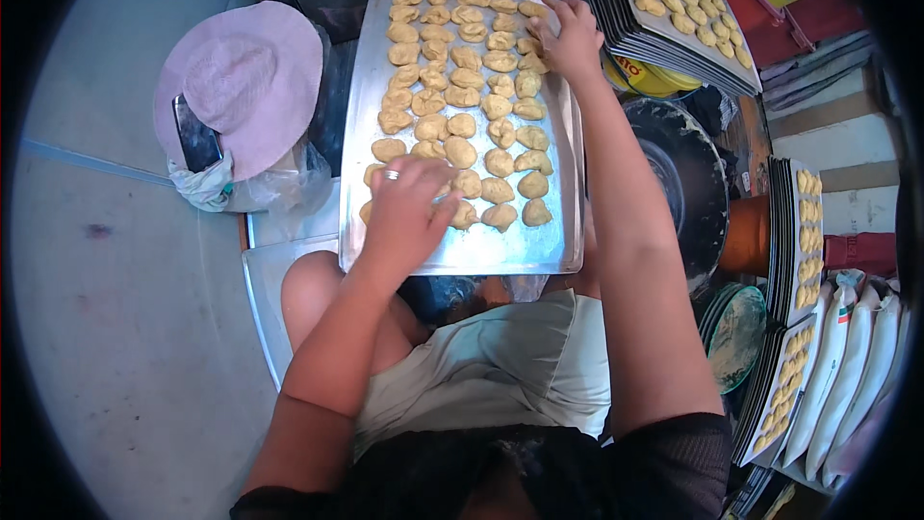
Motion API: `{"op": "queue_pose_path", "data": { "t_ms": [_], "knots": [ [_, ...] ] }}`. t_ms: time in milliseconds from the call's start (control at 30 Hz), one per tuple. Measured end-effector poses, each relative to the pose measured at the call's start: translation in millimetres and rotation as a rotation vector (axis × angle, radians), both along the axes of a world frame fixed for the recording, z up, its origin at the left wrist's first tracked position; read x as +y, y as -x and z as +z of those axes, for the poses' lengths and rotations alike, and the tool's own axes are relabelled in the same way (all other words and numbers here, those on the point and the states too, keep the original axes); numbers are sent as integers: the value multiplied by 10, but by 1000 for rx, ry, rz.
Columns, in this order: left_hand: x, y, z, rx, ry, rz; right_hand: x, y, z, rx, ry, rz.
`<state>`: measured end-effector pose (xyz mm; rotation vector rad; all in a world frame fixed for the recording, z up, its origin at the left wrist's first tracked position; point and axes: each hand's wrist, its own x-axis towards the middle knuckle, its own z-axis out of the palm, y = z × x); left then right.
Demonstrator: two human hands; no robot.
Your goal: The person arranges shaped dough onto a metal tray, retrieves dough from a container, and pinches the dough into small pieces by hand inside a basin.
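Observation:
A shiny metal baking tray (520, 252) lies across my lap, covered with rows of small, lumpy, pale yellow dough pieces (466, 78). My left hand (409, 207), with a ring on one finger, rests over the dough pieces at the near left of the tray. Its fingers are apart, and they cover some of the pieces. At the far right corner, my right hand (574, 37) reaches over the tray's edge. Its fingers are spread beside the outermost dough pieces; whether the fingertips touch one I cannot tell.
Left of the tray are a pink hat (236, 77) and a phone (197, 133). Stacked trays (674, 0) with dough stand at the far right, more (797, 241) along the right side. A black basin (674, 173), green plates (736, 337) and white bags (847, 366) sit nearer.

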<state>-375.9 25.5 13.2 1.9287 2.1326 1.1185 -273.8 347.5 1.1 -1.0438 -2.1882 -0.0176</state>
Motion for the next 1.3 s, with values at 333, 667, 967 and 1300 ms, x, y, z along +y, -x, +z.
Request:
{"op": "queue_pose_path", "data": {
  "t_ms": [333, 667, 967, 1300],
  "knots": [
    [-98, 89, 60, -58, -22, 69, -450, -245, -195, -45, 322, 100],
    [-152, 24, 154, -40, 4, 57, -826, -273, -33, -23, 353, 156],
    [-186, 34, 151, -50, -7, 36, -871, -510, 22, -13, 417, 193],
    [-192, -12, 139, -46, -8, 6, -627, -453, -44, 96, 502, 186]
  ]
}}
